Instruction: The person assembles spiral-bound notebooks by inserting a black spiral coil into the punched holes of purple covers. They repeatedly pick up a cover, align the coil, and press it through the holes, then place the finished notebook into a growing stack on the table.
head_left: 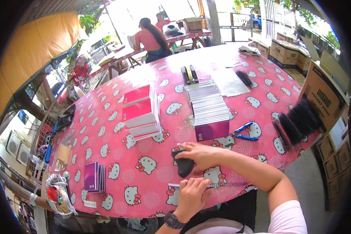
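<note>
My left hand, with a black watch on its wrist, is closed at the near table edge over a thin notebook, seen nearly edge-on and mostly hidden by the fingers. A wire spiral coil sticks out to the right of that hand. Just beyond, my right hand has its fingers curled over a black rounded tool whose exact kind I cannot make out. Blue-handled pliers lie farther right, beside a long row of spiral notebooks with a purple cover in front.
Stacked red-covered notebooks stand left of centre, purple ones at the near left. Black coils pile up by cardboard boxes on the right. A tape dispenser sits behind the row. Two people are at a far table.
</note>
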Demonstrator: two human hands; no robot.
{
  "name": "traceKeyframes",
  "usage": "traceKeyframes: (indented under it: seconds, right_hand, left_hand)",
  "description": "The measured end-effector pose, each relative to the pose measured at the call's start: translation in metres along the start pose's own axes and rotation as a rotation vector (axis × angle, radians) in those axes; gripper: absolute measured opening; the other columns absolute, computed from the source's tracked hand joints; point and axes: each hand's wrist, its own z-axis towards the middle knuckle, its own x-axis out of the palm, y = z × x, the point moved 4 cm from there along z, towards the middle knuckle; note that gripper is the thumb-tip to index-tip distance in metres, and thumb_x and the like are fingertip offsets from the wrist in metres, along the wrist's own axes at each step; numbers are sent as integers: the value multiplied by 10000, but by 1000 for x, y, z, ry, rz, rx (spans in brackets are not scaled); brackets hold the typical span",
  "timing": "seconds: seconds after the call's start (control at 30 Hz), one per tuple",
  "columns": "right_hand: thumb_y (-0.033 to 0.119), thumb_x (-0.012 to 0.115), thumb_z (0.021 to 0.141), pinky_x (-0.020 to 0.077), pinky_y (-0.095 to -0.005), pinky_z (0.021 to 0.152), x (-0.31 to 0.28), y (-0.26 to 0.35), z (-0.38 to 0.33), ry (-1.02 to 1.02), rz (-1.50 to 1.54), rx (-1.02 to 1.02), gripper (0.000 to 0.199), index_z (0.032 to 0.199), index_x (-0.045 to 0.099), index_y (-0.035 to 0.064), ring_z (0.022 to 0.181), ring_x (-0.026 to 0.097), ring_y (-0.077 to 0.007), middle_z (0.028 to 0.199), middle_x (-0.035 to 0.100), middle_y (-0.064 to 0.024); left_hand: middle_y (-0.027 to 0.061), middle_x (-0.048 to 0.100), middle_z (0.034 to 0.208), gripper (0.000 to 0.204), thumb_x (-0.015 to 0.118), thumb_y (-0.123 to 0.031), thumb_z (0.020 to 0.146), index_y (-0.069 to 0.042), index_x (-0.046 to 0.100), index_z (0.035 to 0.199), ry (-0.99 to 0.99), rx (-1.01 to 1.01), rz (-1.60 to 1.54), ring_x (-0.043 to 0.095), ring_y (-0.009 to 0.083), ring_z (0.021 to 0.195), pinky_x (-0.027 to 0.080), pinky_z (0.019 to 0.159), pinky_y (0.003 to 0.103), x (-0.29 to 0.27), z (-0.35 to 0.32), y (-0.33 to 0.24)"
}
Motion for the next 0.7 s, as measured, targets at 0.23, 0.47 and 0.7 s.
traceKeyframes:
  seconds: [0.23, 0.47, 0.7]
  right_hand:
    - [327, 828, 567, 316, -497, 1064, 21, -7, 20, 146, -107, 49, 807, 1314, 538, 233, 1292, 342, -403, 1445, 318, -208]
    - [452, 793, 650, 341, -474, 1050, 10, -12, -65, -122, 54, 152, 707, 1281, 591, 207, 1248, 402, -414, 1390, 379, -243]
    - [655, 636, 757, 352, -464, 1020, 12, 7, -143, -128, 1097, 2, 691, 1277, 606, 201, 1243, 446, -365, 1289, 517, -219]
  left_hand:
    - [3, 625, 902, 196, 637, -266, 858, -116, 603, 979, 33, 22, -11, 585, 166, 888, 366, 795, 339, -4, 1, -4]
    - [-4, 645, 888, 219, 722, -300, 780, -142, 649, 912, 83, 31, 18, 599, 166, 869, 353, 845, 382, 2, -4, 5]
    - [-66, 624, 738, 188, 778, -265, 699, -179, 676, 833, 77, -15, 68, 582, 132, 737, 307, 897, 403, -11, -5, 21]
